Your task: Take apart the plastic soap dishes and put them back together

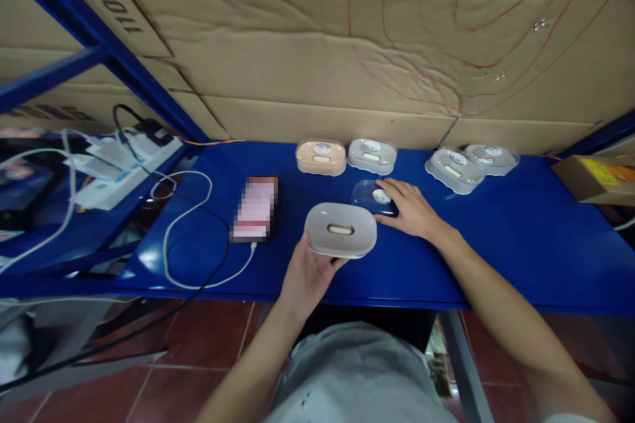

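Observation:
My left hand (310, 271) holds up a pale grey oval soap dish (322, 241), gripping it from below and at its left side. The dish has no lid on it and is tilted so its inside faces me, with a pale piece in a slot in its floor. Behind it, a clear plastic lid (366, 197) with a round sticker lies on the blue table. My right hand (409, 208) grips the lid's right end, thumb at the near edge and fingers at the far edge.
Lidded soap dishes stand along the back: a peach one (321, 162), a grey one (372, 160) and two more (454, 175) at the right. A phone (255, 208) on a white cable lies left, near a power strip (124, 175). A cardboard box (575, 178) sits far right.

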The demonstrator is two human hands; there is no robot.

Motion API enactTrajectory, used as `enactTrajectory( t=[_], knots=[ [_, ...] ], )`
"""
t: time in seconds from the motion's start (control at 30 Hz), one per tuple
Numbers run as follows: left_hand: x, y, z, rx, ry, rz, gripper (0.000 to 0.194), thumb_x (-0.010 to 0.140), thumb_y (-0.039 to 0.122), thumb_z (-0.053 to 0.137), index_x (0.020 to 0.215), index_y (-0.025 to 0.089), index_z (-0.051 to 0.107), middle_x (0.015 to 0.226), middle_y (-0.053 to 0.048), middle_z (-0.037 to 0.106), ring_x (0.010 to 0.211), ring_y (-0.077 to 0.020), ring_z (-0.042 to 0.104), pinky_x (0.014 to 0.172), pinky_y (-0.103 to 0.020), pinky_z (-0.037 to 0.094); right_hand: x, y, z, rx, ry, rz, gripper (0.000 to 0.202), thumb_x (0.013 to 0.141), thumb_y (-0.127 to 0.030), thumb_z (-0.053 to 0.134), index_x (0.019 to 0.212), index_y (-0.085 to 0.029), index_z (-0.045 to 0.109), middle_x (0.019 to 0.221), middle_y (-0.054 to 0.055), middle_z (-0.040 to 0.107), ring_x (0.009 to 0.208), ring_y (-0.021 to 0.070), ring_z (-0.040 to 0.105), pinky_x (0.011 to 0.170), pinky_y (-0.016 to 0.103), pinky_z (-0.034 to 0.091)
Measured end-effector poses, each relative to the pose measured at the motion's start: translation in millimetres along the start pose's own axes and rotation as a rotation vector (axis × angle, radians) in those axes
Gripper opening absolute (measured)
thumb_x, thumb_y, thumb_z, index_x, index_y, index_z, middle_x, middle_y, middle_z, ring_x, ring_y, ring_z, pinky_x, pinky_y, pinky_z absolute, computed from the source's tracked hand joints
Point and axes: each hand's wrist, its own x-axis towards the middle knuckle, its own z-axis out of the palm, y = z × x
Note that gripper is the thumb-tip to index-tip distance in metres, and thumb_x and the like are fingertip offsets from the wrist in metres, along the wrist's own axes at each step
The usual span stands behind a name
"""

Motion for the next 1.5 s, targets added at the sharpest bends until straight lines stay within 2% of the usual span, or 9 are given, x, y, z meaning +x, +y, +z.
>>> enactTrajectory(
  t=[0.1, 0.2, 0.33, 0.43, 0.53, 0.83, 1.1, 1.4, 1.5],
  knots=[
    [-0.5, -0.5, 1.1, 0.008, -0.015, 0.003, 0.055, 0.103, 0.052, 0.06, 0.153, 0.028, 0.056, 0.146, -0.01, 0.07, 0.141, -0.0343, 0.06, 0.12, -0.06, 0.042, -0.4, -14.1, -6.5, 0.11, 0.161, 0.012, 0.081, 0.091, -0.066, 0.071, 0.157, -0.026, 0.045, 0.152, 0.018, 0.057, 0.141, 0.0432, 0.053, 0.114, 0.068, 0.044],
    [-1.7, -1.4, 2.0, 0.022, -0.045, -0.005, 0.054, 0.104, 0.052, 0.059, 0.152, 0.028, 0.057, 0.148, -0.009, 0.069, 0.143, -0.0337, 0.058, 0.12, -0.06, 0.043, -3.7, -40.1, -10.1, 0.27, 0.301, -0.012, 0.079, 0.095, -0.062, 0.069, 0.159, -0.028, 0.04, 0.155, 0.017, 0.053, 0.144, 0.039, 0.051, 0.117, 0.064, 0.045],
    [-2.3, -3.1, -0.2, 0.046, -0.084, -0.024, 0.052, 0.104, 0.054, 0.059, 0.149, 0.029, 0.06, 0.148, -0.008, 0.068, 0.141, -0.0316, 0.06, 0.117, -0.056, 0.048, -12.7, -79.5, -0.1, 0.32, 0.215, -0.139, 0.087, 0.091, -0.062, 0.075, 0.16, -0.027, 0.037, 0.159, 0.019, 0.047, 0.149, 0.0398, 0.045, 0.12, 0.063, 0.043],
    [-1.3, -4.1, -3.0, 0.051, -0.082, -0.034, 0.051, 0.103, 0.055, 0.061, 0.144, 0.025, 0.065, 0.143, -0.009, 0.071, 0.131, -0.0298, 0.066, 0.114, -0.051, 0.051, -17.6, -93.2, 12.4, 0.31, 0.115, -0.201, 0.087, 0.091, -0.061, 0.076, 0.16, -0.026, 0.037, 0.16, 0.02, 0.045, 0.148, 0.0411, 0.045, 0.117, 0.064, 0.045],
    [-0.4, -5.0, -3.1, 0.045, -0.082, -0.044, 0.049, 0.102, 0.054, 0.063, 0.141, 0.024, 0.067, 0.139, -0.009, 0.073, 0.125, -0.0286, 0.069, 0.112, -0.048, 0.052, -18.8, -93.0, 17.7, 0.324, 0.1, -0.216, 0.086, 0.091, -0.061, 0.075, 0.161, -0.026, 0.038, 0.159, 0.02, 0.045, 0.146, 0.0406, 0.046, 0.116, 0.065, 0.047],
    [-2.5, -7.1, -0.8, 0.077, -0.073, -0.006, 0.05, 0.101, 0.053, 0.065, 0.143, 0.025, 0.066, 0.139, -0.009, 0.073, 0.128, -0.0281, 0.067, 0.101, -0.039, 0.057, -22.2, -98.9, 10.6, 0.291, 0.093, -0.145, 0.089, 0.088, -0.065, 0.077, 0.159, -0.029, 0.04, 0.156, 0.019, 0.048, 0.143, 0.0418, 0.05, 0.114, 0.066, 0.048],
    [-3.3, -11.1, -13.3, 0.11, -0.102, 0.028, 0.059, 0.096, 0.057, 0.072, 0.147, 0.029, 0.063, 0.149, -0.009, 0.067, 0.142, -0.0328, 0.058, 0.114, -0.05, 0.051, -21.1, -88.6, 10.3, 0.51, 0.032, -0.213, 0.09, 0.091, -0.06, 0.077, 0.162, -0.03, 0.03, 0.158, 0.019, 0.038, 0.152, 0.0386, 0.043, 0.122, 0.062, 0.043],
    [-6.3, -8.1, -3.1, 0.101, -0.119, 0.052, 0.051, 0.1, 0.056, 0.065, 0.143, 0.027, 0.066, 0.15, -0.009, 0.066, 0.14, -0.0324, 0.059, 0.108, -0.045, 0.056, -24.7, -95.3, 11.1, 0.256, 0.136, -0.2, 0.093, 0.089, -0.071, 0.071, 0.164, -0.029, 0.033, 0.16, 0.021, 0.044, 0.146, 0.0435, 0.051, 0.114, 0.066, 0.052],
    [-6.8, -8.1, -4.3, 0.106, -0.1, 0.055, 0.053, 0.099, 0.055, 0.069, 0.145, 0.028, 0.064, 0.148, -0.009, 0.068, 0.139, -0.032, 0.061, 0.105, -0.043, 0.057, -26.2, -96.6, 10.3, 0.249, 0.114, -0.188, 0.097, 0.089, -0.069, 0.073, 0.166, -0.03, 0.028, 0.16, 0.021, 0.043, 0.147, 0.0444, 0.049, 0.111, 0.067, 0.054]
  ],
)
